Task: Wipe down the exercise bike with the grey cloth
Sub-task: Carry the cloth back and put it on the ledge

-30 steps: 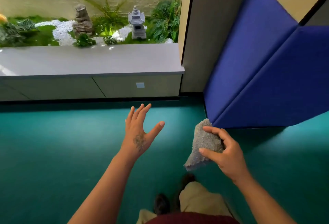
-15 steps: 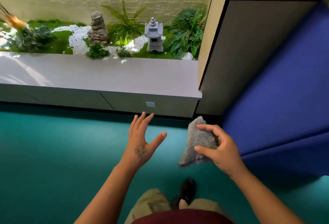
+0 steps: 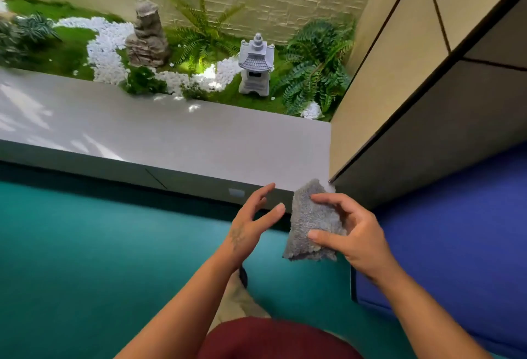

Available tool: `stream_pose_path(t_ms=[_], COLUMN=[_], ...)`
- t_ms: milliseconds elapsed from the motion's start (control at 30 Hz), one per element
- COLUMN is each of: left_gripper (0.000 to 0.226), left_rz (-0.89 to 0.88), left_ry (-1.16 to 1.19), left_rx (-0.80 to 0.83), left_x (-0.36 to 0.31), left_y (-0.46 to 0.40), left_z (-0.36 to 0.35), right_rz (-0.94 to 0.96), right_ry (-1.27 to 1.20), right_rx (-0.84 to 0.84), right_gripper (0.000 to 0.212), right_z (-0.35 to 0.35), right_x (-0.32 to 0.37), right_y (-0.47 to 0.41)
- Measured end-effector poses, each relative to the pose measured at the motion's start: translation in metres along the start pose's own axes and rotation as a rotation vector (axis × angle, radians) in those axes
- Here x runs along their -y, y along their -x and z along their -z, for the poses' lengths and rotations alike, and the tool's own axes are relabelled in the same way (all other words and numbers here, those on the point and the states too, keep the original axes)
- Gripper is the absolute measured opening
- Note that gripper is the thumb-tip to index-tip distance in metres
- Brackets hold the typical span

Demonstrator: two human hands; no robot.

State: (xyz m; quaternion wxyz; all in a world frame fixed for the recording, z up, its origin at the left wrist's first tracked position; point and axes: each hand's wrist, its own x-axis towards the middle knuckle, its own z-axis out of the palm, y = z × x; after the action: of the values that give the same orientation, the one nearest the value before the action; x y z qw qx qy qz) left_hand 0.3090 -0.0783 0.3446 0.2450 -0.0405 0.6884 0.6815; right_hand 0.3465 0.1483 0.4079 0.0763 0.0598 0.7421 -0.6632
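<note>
No exercise bike anywhere in view, only teal floor, a grey ledge and blue padding cut off at the right edge. No readable writing; small pale plate on the ledge front too blurry to make out. Grey cloth held up in the air, pinched by the right hand, thumb on the near face, forefinger across the top, other fingers tucked behind and mostly hidden. Left hand just beside the cloth, not touching, fingers relaxed and slightly spread, a bit motion-blurred.
</note>
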Motion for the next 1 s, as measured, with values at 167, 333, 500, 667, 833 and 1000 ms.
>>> stream_pose_path(t_ms=[167, 333, 500, 667, 833, 1000], left_gripper=[0.069, 0.074, 0.065, 0.064, 0.045, 0.051], left_rz=[0.018, 0.204, 0.293, 0.343, 0.315, 0.208], left_ry=[0.067, 0.368, 0.621, 0.548, 0.459, 0.132], left_rx=[0.224, 0.442, 0.541, 0.322, 0.078, -0.013], left_x=[-0.044, -0.078, -0.089, -0.084, -0.058, -0.011], left_y=[-0.09, -0.154, -0.201, -0.24, -0.284, -0.343], left_z=[0.033, 0.057, 0.054, 0.046, 0.046, 0.047], right_rz=[-0.057, -0.087, -0.124, -0.157, -0.236, -0.327], right_ry=[-0.051, -0.076, -0.097, -0.048, 0.036, 0.114], right_rx=[-0.073, -0.127, -0.187, -0.203, -0.232, -0.226], right_gripper=[0.057, 0.057, 0.058, 0.058, 0.057, 0.058], right_z=[-0.024, -0.033, -0.027, -0.001, 0.02, 0.023], right_x=[0.024, 0.042, 0.039, 0.015, -0.035, -0.116], right_y=[-0.084, -0.151, -0.19, -0.224, -0.262, -0.307])
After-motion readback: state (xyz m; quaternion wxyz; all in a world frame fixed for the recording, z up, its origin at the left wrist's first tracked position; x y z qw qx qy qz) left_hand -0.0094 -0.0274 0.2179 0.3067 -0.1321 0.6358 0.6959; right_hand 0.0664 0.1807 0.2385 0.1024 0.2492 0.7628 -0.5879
